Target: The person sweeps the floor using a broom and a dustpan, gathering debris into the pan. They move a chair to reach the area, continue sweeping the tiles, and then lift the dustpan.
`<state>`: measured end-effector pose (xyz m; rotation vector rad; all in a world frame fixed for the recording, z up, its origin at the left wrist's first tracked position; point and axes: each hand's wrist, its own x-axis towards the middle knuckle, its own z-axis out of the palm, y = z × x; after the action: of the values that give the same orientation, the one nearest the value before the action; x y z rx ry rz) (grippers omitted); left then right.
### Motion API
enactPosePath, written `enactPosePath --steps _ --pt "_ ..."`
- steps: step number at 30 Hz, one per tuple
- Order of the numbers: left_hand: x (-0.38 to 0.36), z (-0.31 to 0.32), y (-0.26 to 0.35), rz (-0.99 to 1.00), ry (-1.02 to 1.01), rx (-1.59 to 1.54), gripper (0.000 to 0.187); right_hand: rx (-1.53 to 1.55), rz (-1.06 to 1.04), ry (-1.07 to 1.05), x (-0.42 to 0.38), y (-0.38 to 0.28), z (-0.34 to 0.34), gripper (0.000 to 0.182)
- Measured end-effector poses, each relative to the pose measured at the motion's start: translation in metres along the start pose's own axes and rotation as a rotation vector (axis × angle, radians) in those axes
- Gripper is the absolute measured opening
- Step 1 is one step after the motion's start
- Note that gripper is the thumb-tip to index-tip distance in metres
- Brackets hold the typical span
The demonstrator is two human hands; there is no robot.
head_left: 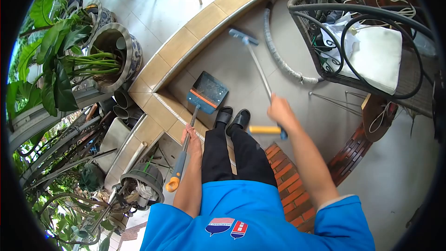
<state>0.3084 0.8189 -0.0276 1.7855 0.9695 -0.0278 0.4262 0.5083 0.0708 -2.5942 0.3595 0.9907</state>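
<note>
My left hand [192, 140] is closed around the shaft of a long-handled dustpan [207, 91], whose grey and yellow grip end points back toward me. The dark blue pan, with an orange strip and a row of teeth, rests on the floor by the tiled ledge, just ahead of my feet. My right hand [281, 110] grips the pole of a broom [259, 68]. Its slim blue head, smeared by motion, is farther out near the curved ledge. Just below that hand a blue and yellow handle end [265, 129] shows.
A tan tiled ledge [182, 42] curves along the left and far side. Potted plants [113, 56] stand beyond it. At right is a metal-framed chair [325, 46] with a white cushion [377, 58]. A grey wrapped hose [275, 46] lies on the floor, with red brickwork [288, 183] nearer.
</note>
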Motion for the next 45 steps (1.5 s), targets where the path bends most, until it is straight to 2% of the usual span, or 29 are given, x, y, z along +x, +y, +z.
enactPosePath --steps 2,4,7,10,13,15,18,19,21,24,27,30,33,36,39,42,45 --pt "0.013 0.009 -0.005 -0.004 0.026 -0.098 0.05 -0.052 0.077 0.058 0.053 -0.019 -0.018 0.025" --pt "0.022 0.016 0.001 -0.021 0.045 -0.084 0.051 -0.136 0.035 -0.009 0.097 -0.038 -0.023 0.022" --pt "0.032 0.029 0.018 -0.035 0.077 -0.076 0.052 -0.174 -0.002 -0.082 0.127 -0.056 0.005 0.019" --pt "0.03 0.03 0.015 -0.013 0.098 -0.067 0.054 -0.234 -0.101 -0.133 0.075 -0.055 0.046 0.024" --pt "0.032 0.035 0.015 0.03 0.09 -0.054 0.055 -0.286 -0.188 -0.184 0.014 -0.035 0.061 0.038" --pt "0.032 0.03 0.022 0.044 0.097 0.02 0.055 -0.292 -0.241 -0.304 -0.013 -0.021 0.047 0.046" --pt "0.033 0.026 0.017 0.001 0.097 -0.042 0.054 -0.303 -0.19 -0.418 -0.043 -0.017 0.013 0.05" --pt "0.027 0.023 0.019 -0.006 0.102 -0.039 0.054 -0.303 -0.158 -0.393 -0.047 -0.016 0.004 0.051" --pt "0.015 0.021 0.022 -0.015 0.114 -0.03 0.053 -0.298 -0.101 -0.339 -0.045 -0.017 -0.006 0.053" --pt "-0.003 0.027 0.016 -0.048 0.141 -0.141 0.053 -0.176 -0.117 -0.171 -0.005 -0.017 0.014 0.05" --pt "-0.009 0.038 0.009 -0.075 0.173 -0.219 0.054 -0.166 -0.139 -0.197 0.02 -0.039 0.03 0.047" --pt "-0.012 0.047 0.0 -0.111 0.228 -0.263 0.056 -0.305 -0.222 -0.317 0.003 -0.041 0.04 0.047" --pt "-0.021 0.04 -0.002 -0.151 0.237 -0.281 0.058 -0.319 -0.181 -0.397 -0.029 -0.031 0.014 0.05" --pt "-0.027 0.03 -0.008 -0.156 0.257 -0.345 0.061 -0.275 -0.273 -0.263 -0.071 -0.02 -0.009 0.052" --pt "-0.03 0.022 -0.014 -0.235 0.272 -0.343 0.062 -0.347 -0.202 -0.35 -0.076 -0.03 -0.035 0.053" --pt "-0.036 0.022 -0.015 -0.259 0.347 -0.347 0.061 -0.412 -0.266 -0.333 -0.034 -0.052 -0.04 0.051" --pt "-0.043 0.026 -0.01 -0.337 0.389 -0.417 0.057 -0.466 -0.351 -0.347 0.024 -0.087 -0.015 0.04"
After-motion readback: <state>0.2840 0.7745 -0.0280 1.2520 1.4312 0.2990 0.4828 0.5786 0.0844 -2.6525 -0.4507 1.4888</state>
